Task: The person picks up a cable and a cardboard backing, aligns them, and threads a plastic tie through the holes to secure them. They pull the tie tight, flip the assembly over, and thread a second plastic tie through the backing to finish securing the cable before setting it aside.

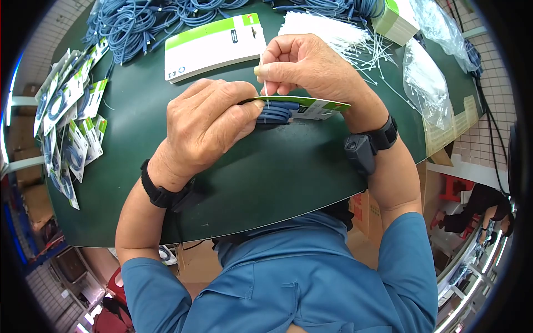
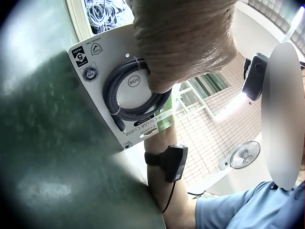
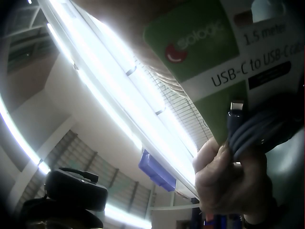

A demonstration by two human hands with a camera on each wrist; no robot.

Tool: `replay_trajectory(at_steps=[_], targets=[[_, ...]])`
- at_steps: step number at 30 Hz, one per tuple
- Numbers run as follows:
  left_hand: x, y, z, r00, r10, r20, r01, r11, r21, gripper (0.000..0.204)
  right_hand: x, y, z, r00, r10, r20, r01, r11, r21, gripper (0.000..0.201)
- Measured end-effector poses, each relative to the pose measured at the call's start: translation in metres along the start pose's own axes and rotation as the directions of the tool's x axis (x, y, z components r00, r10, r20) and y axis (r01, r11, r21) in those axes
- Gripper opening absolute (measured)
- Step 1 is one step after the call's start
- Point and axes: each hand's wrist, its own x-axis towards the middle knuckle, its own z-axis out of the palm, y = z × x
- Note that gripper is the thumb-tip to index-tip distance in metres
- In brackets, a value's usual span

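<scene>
My left hand grips a green and white cable packaging card by one end, holding it raised over the table. Against the card's printed face lies a coiled dark blue USB-C cable, with ties around the coil at two places. On the card's far side, my right hand pinches a thin white cable tie between thumb and fingers. That tie stands upright at the card's upper edge, close to the left thumb. From the right wrist, one metal plug shows above the left hand's fingers.
A stack of blank-cable cards lies behind the hands. Loose white cable ties spread at the back right, near a plastic bag and a green-white card pile. Blue cables heap at the back; carded cables lie left.
</scene>
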Motion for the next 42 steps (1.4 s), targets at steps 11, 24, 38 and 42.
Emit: replay_trajectory(at_steps=[11,24,38,42], targets=[[0.005,0.000,-0.004,0.998,0.017,0.062,-0.017,1.000,0.003,0.021,-0.002,-0.007,-0.007,0.981,0.093,0.173,-0.134,0.960,0.246,0.019],[0.009,0.004,-0.007,0.994,0.001,0.111,0.004,0.999,-0.048,0.024,0.001,-0.001,-0.009,0.993,0.024,0.112,-0.035,0.994,0.101,0.024],[0.005,0.003,-0.005,0.988,-0.139,0.065,0.146,0.981,-0.129,0.022,-0.003,-0.006,-0.004,0.996,0.012,0.089,-0.015,1.000,0.025,0.026],[0.006,0.003,-0.008,0.936,-0.345,0.076,0.353,0.906,-0.233,0.023,-0.004,-0.007,-0.022,0.979,-0.100,-0.180,0.104,0.994,0.017,0.026]])
